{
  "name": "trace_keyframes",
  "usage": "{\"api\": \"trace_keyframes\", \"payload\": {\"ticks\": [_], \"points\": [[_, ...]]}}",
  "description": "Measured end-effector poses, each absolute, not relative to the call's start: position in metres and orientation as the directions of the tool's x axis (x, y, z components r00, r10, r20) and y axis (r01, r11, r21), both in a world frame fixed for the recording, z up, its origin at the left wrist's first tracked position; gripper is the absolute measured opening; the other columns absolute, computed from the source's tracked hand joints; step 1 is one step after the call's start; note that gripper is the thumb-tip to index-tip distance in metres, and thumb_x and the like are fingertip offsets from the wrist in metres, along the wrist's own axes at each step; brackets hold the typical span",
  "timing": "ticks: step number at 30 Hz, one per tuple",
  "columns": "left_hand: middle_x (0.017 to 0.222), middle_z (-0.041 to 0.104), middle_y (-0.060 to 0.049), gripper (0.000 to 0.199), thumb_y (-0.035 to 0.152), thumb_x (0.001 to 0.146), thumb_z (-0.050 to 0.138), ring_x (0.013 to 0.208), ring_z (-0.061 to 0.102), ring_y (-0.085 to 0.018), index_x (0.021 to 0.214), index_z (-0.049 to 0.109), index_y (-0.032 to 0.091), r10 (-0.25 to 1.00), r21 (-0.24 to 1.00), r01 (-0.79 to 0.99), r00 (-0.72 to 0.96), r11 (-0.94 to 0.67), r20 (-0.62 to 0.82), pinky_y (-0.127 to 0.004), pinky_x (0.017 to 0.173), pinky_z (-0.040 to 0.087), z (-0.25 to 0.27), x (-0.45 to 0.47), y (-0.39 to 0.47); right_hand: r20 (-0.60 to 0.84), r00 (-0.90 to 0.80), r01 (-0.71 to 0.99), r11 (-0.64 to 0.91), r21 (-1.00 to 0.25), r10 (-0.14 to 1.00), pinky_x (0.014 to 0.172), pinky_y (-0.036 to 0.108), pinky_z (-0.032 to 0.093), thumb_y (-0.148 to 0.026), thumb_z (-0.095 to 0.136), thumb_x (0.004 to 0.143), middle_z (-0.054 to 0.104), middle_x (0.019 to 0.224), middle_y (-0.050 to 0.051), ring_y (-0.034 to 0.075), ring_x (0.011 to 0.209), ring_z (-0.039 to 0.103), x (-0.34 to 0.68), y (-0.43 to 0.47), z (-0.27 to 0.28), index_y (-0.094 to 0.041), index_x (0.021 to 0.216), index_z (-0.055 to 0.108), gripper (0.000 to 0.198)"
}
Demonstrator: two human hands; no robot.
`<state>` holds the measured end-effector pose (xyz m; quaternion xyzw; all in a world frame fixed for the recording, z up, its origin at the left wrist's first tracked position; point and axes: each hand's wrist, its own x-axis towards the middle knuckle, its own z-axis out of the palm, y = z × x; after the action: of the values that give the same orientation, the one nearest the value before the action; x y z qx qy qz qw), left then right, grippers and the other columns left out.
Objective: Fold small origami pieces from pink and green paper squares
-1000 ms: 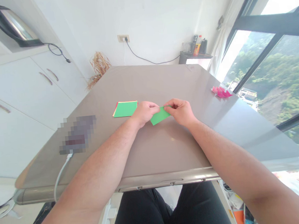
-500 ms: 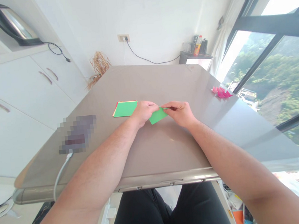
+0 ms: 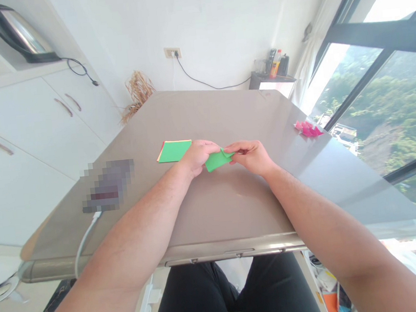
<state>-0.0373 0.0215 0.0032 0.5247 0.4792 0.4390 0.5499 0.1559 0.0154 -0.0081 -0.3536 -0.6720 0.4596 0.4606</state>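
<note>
A piece of green paper [image 3: 216,162] is held between my two hands just above the tabletop, with a small flap folded over at its upper right. My left hand [image 3: 198,157] pinches its left side. Thumb and fingers of my right hand [image 3: 251,155] close on the flap at the right end. Beside my left hand lies a stack of coloured paper [image 3: 173,151], green on top, with red and yellow edges showing beneath.
Pink folded paper pieces [image 3: 308,128] sit near the table's right edge by the window. At left lies a blurred-out dark object [image 3: 110,185] with a white cable [image 3: 84,239] running off the front edge. The grey table [image 3: 218,111] stretches to the wall.
The flap at the upper right of the green paper now shows more clearly, and the paper has tilted slightly. My right hand's fingertips have shifted a little along it.
</note>
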Motion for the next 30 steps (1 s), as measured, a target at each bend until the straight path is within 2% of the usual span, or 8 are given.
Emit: {"api": "trace_keyframes", "payload": {"ticks": [6,9,13,20,26,30], "points": [[0.066,0.067,-0.003,0.023,0.033,0.058,0.078,0.067,0.061,-0.017,0.069,0.071,0.015,0.983,0.997,-0.001,0.165,0.082,-0.08,-0.031,0.065,0.044,0.007,-0.036,0.017,0.25,-0.368,0.036,0.282,-0.959,0.896,0.078,0.037,0.062,-0.022,0.07,0.071,0.076,0.105,0.003,0.018,0.08,0.071,0.158,0.01,-0.002,-0.023,0.088,0.081,0.02],[0.066,0.066,-0.003,0.023,0.035,0.061,0.077,0.065,0.059,-0.016,0.07,0.072,0.015,0.989,0.996,0.084,0.141,0.033,-0.045,-0.03,0.064,0.042,0.007,-0.035,0.016,0.219,-0.33,0.033,0.243,-0.969,0.918,0.076,0.036,0.062,-0.027,0.072,0.074,0.076,0.097,0.004,0.019,0.083,0.071,0.158,0.01,0.0,-0.021,0.091,0.08,0.02],[0.063,0.064,-0.001,0.021,0.036,0.066,0.073,0.063,0.055,-0.014,0.07,0.073,0.015,0.992,0.975,0.212,0.124,-0.058,0.032,-0.028,0.062,0.04,0.003,-0.035,0.018,0.154,-0.3,0.082,0.186,-0.979,0.942,0.07,0.033,0.061,-0.027,0.076,0.072,0.075,0.085,0.003,0.018,0.072,0.071,0.157,0.011,0.001,-0.019,0.096,0.075,0.026],[0.061,0.058,0.002,0.019,0.035,0.071,0.069,0.061,0.048,-0.011,0.069,0.072,0.016,0.984,0.925,0.351,0.151,-0.147,0.099,-0.026,0.06,0.036,0.005,-0.034,0.015,0.095,-0.325,0.169,0.156,-0.973,0.941,0.065,0.028,0.058,-0.021,0.077,0.07,0.073,0.08,0.001,0.014,0.064,0.068,0.156,0.011,0.001,-0.019,0.093,0.071,0.024],[0.064,0.062,0.0,0.023,0.038,0.073,0.068,0.062,0.051,-0.013,0.072,0.073,0.016,0.979,0.902,0.392,0.161,-0.181,0.126,-0.026,0.059,0.037,0.006,-0.035,0.014,0.035,-0.318,0.117,0.076,-0.99,0.947,0.064,0.028,0.059,-0.025,0.075,0.074,0.07,0.071,0.0,0.015,0.064,0.069,0.156,0.009,0.006,-0.018,0.085,0.068,0.016],[0.066,0.064,-0.001,0.024,0.038,0.073,0.068,0.063,0.052,-0.013,0.074,0.073,0.015,0.977,0.893,0.407,0.173,-0.19,0.129,-0.026,0.06,0.037,0.005,-0.035,0.014,0.025,-0.303,0.136,0.069,-0.988,0.953,0.063,0.026,0.059,-0.022,0.075,0.072,0.069,0.069,0.0,0.014,0.064,0.068,0.155,0.008,0.006,-0.018,0.081,0.068,0.012]]}}
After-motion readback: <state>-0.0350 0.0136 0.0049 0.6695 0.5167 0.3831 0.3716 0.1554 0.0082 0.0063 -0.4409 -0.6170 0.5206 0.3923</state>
